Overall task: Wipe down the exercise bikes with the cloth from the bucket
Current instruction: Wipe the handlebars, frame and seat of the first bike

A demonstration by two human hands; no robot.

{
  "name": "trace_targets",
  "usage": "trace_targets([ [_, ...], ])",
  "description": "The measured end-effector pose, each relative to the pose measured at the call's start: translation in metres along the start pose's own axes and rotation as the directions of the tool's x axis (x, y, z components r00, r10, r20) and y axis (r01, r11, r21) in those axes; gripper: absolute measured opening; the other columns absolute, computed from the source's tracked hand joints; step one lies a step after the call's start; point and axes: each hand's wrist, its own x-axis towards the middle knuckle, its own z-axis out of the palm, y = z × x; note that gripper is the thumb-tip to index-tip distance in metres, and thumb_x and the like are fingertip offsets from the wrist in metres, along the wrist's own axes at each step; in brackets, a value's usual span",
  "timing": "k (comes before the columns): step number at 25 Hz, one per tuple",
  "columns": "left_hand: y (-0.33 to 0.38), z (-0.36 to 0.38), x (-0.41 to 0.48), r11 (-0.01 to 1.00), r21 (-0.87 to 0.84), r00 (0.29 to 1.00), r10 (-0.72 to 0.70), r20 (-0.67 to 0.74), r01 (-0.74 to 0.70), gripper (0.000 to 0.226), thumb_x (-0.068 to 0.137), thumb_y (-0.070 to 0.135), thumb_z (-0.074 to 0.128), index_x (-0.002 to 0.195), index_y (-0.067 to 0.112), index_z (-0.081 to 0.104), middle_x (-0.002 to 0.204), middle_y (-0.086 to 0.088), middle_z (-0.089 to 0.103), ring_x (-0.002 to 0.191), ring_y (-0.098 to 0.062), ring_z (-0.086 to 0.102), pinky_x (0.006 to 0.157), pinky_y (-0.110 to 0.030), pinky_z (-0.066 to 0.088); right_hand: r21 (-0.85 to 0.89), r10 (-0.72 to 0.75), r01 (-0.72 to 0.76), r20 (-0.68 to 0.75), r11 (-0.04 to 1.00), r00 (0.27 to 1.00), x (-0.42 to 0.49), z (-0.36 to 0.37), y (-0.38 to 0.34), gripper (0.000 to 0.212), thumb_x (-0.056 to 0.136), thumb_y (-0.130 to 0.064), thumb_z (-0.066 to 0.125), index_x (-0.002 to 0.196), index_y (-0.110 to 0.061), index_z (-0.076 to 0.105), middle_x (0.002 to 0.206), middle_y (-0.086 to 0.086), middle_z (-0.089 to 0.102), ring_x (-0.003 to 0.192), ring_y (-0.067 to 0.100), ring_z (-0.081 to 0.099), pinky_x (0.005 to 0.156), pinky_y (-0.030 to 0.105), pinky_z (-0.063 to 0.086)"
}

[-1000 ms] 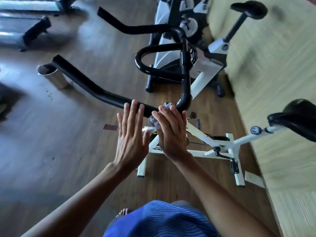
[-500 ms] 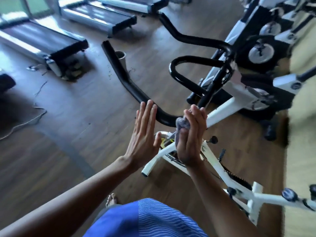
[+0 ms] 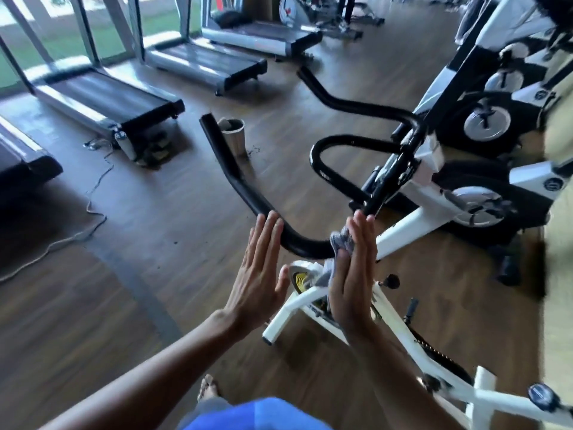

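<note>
A dark brown wood-plank floor (image 3: 161,231) ran through the room, crossed by a grey strip (image 3: 136,283). A row of treadmills (image 3: 105,100) stood side by side at the upper left, facing tall metal-framed windows (image 3: 62,35) with green outside. Daylight glared off their decks. A pale cable (image 3: 93,209) trailed over the floor beside them.

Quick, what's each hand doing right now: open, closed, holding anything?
Left hand: open, fingers straight, holding nothing.
Right hand: fingers straight, thumb pinning the cloth at the handlebar.
</note>
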Motion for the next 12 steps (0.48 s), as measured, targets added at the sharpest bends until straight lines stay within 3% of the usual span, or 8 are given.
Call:
trace_targets([
  [4, -0.023, -0.026, 0.015, 1.000, -0.022, 0.999, 0.021, -0.031, -0.021, 0.065, 0.092, 0.007, 0.052, 0.153, 0.011, 0.029, 0.163, -0.006, 0.025, 0.151, -0.026, 0.020, 0.116, -0.055, 0.027, -0.068, 0.032, -0.027, 0.075, 0.997, 0.997, 0.019, -0.022, -0.023, 0.042, 0.107, -0.016, 0.036, 0.138, 0.011, 0.044, 0.148, 0.023, 0.045, 0.144, 0.024, 0.038, 0.118, 0.027, 0.033],
  [6, -0.040, -0.043, 0.036, 0.995, -0.045, 0.989, -0.099, -0.106, 0.094, 0.059, 0.096, 0.013, 0.050, 0.152, 0.014, 0.033, 0.161, -0.004, 0.030, 0.150, -0.022, 0.022, 0.118, -0.053, 0.026, -0.096, 0.068, -0.053, 0.154, 0.994, 0.986, 0.049, -0.031, -0.042, 0.041, 0.107, -0.019, 0.037, 0.141, 0.003, 0.046, 0.147, 0.016, 0.048, 0.141, 0.024, 0.043, 0.116, 0.023, 0.033],
  [8, -0.056, -0.061, 0.059, 0.975, -0.103, 0.958, -0.213, -0.191, 0.196, 0.054, 0.099, 0.021, 0.047, 0.151, 0.014, 0.036, 0.157, -0.004, 0.034, 0.147, -0.016, 0.026, 0.119, -0.045, 0.027, -0.110, 0.043, -0.016, 0.247, 0.994, 0.968, 0.080, -0.026, -0.062, 0.039, 0.106, -0.013, 0.041, 0.143, -0.002, 0.046, 0.147, 0.012, 0.049, 0.139, 0.024, 0.045, 0.115, 0.027, 0.036],
  [10, -0.070, -0.077, 0.084, 0.933, -0.182, 0.904, -0.348, -0.249, 0.309, 0.053, 0.099, 0.024, 0.047, 0.150, 0.015, 0.037, 0.152, -0.005, 0.038, 0.139, -0.010, 0.029, 0.113, -0.033, 0.027, -0.125, -0.003, 0.042, 0.300, 0.991, 0.954, 0.115, -0.006, -0.077, 0.040, 0.103, -0.012, 0.044, 0.142, -0.003, 0.047, 0.145, 0.012, 0.051, 0.137, 0.023, 0.048, 0.114, 0.028, 0.036],
  [12, -0.093, -0.083, 0.111, 0.839, -0.306, 0.821, -0.524, -0.228, 0.450, 0.053, 0.096, 0.019, 0.050, 0.148, 0.015, 0.039, 0.147, -0.006, 0.044, 0.133, -0.012, 0.036, 0.112, -0.033, 0.030, -0.136, -0.057, 0.104, 0.312, 0.985, 0.948, 0.147, 0.032, -0.086, 0.040, 0.101, -0.009, 0.047, 0.140, 0.000, 0.049, 0.142, 0.015, 0.053, 0.134, 0.023, 0.050, 0.114, 0.026, 0.036],
])
